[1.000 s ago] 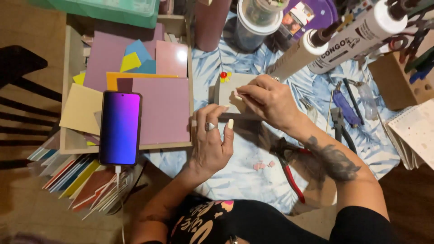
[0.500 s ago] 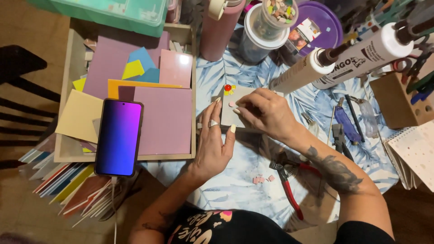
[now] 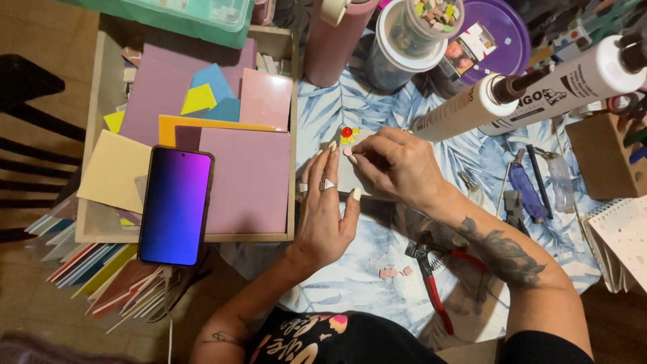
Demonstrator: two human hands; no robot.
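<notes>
- Head view: left hand (image 3: pixel 323 216) lies flat on the grey tile (image 3: pixel 347 176), fingers (image 3: pixel 330 165) spread and pressing it onto the desk (image 3: pixel 350 283)
- Head view: right hand (image 3: pixel 397 168) hovers over the tile's upper edge, fingers (image 3: pixel 355 156) pressed together, pinching a small pale piece (image 3: pixel 348 152)
- Head view: tile sits at desk centre, just right of the wooden tray (image 3: pixel 91 222); a red dot with yellow chips (image 3: pixel 348 133) lies near its top
- Head view: phone (image 3: pixel 175 205) rests on the tray's coloured sheets (image 3: pixel 246 178)
- Head view: red-handled nippers (image 3: pixel 431 283) and pink chips (image 3: pixel 394 271) lie near the right forearm; two white tubes (image 3: pixel 532 91) lie above the right hand
</notes>
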